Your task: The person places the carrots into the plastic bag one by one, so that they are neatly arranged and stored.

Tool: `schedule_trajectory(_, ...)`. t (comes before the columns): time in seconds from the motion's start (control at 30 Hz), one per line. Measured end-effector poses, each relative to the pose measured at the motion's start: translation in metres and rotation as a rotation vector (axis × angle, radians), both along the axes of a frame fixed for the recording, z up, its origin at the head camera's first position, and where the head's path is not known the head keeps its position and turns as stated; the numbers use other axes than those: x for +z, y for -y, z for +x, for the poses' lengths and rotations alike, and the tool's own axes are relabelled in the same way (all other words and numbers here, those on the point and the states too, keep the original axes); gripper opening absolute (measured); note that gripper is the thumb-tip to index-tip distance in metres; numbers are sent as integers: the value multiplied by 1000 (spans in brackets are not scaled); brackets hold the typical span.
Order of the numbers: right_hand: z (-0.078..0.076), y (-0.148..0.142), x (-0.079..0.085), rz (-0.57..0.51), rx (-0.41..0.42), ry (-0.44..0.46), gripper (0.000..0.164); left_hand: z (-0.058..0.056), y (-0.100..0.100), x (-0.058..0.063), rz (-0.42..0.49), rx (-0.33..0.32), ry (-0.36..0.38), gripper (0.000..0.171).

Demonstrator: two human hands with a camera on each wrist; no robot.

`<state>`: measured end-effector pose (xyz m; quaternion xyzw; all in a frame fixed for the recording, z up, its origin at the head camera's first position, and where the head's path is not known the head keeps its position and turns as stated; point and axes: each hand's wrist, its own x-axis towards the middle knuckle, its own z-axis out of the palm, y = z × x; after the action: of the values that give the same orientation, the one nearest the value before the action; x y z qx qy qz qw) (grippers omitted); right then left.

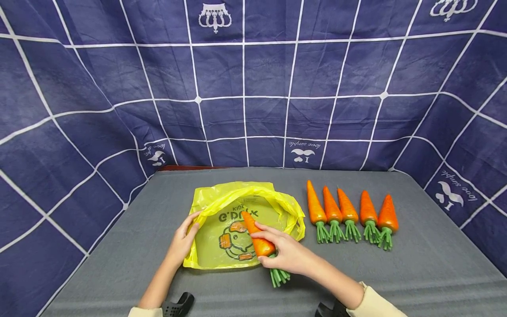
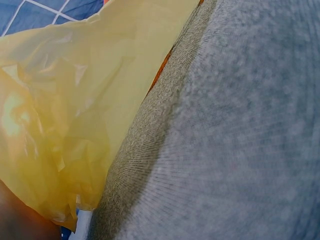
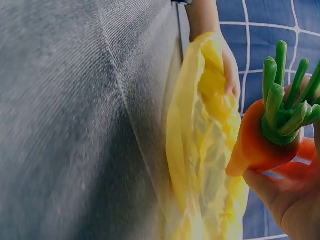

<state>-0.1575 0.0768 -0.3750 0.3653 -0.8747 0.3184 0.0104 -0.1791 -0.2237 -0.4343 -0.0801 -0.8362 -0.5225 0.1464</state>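
A yellow plastic bag [image 1: 214, 193] with a printed cartoon face lies on the grey table, its mouth spread wide towards the near side. My left hand [image 1: 184, 240] holds the left edge of that mouth between thumb and fingers. In my right hand [image 1: 287, 251] is an orange toy carrot [image 1: 258, 240], gripped near its thick end. Its tip points away over the bag's opening, and its green stems [image 3: 287, 107] stick out towards me. The left wrist view is mostly filled by the bag's side [image 2: 100, 90] and the cloth.
Several more carrots [image 1: 348, 210] lie side by side to the right of the bag, stems towards me. Grey cloth [image 1: 130, 246] covers the table. A blue curtain with white lines [image 1: 265, 119] hangs behind and at both sides.
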Motion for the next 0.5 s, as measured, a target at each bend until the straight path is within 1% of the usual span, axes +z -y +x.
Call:
schedule_trajectory(0.2,-5,14,-3,14,8,29,50,0,1,-1,-7,12,-2,37)
schedule_trajectory(0.5,-16,38,-8,31,46,89,52,1,-1,3,-7,6,21,38)
